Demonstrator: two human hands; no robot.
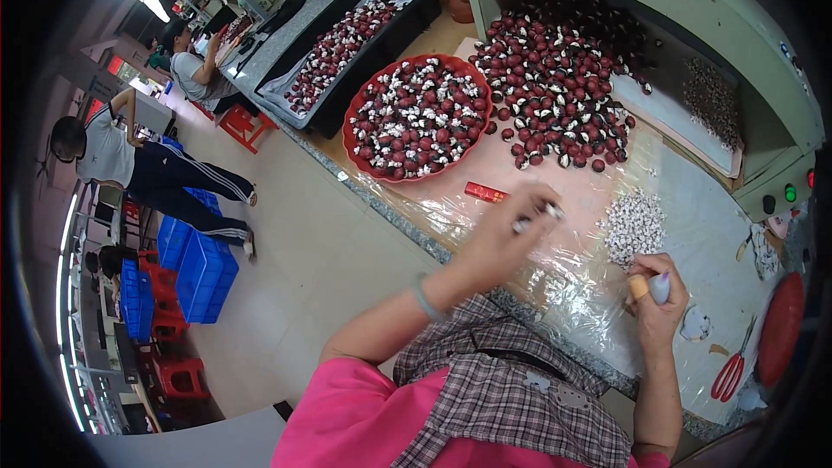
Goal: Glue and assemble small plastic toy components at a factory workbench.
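My left hand (pixel 511 238) is raised over the plastic-covered worktop, blurred, its fingers pinched around a small white piece (pixel 554 211). More white shows lower between those fingers, too smeared to make out. Nearby lies a heap of tiny white pieces (pixel 638 224), spotted with dark. At the heap's near edge, my right hand (pixel 663 308) closes on a small pale squeeze bottle (pixel 659 289). A yellow-orange cover (pixel 639 287) sits on one of its digits. Beyond my left hand a red scalloped tray (pixel 354 140) holds dark red balls with white pieces on them.
Loose dark red and black balls (pixel 555 78) spread under a green-grey metal housing (pixel 693 0). A black bin (pixel 325 121) of similar balls stands far left. Red-handled scissors (pixel 730 377) and a red lid-like disc (pixel 782 329) lie at right. Two people are beyond the table.
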